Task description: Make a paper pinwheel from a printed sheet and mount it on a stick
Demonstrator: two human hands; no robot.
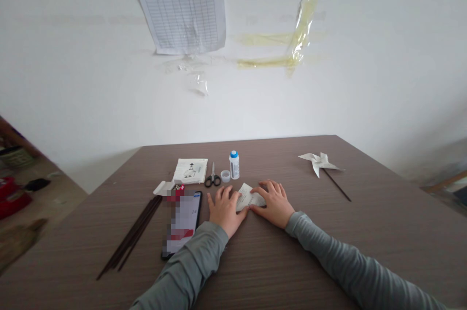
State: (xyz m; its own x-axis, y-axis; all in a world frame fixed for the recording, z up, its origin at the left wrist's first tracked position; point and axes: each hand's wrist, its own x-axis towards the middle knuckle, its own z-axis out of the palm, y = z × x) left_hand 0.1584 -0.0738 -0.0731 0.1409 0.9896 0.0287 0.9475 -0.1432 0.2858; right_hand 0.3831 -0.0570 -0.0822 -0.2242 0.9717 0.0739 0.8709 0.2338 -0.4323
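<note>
A small piece of printed white paper (246, 195), with slanting edges, lies on the table between my hands. My left hand (223, 210) grips its left side, thumb at the bottom edge and index finger at the upper left, the other fingers spread over the tabletop. On the right side, my right hand (274, 204) holds it between thumb and index finger, and the thumb tips nearly meet. Part of the paper is hidden under my fingers. Just beyond stand a white glue bottle (234, 166) with a blue top and a clear round cap (225, 176).
Black-handled scissors (212, 178) lie beside a stack of printed paper squares (190, 171). A phone (182, 225), a red packet (176, 191) and several dark sticks (131, 237) are at left. A paper pinwheel (319, 162) on a stick lies at right. The wall (233, 115) borders the table's back.
</note>
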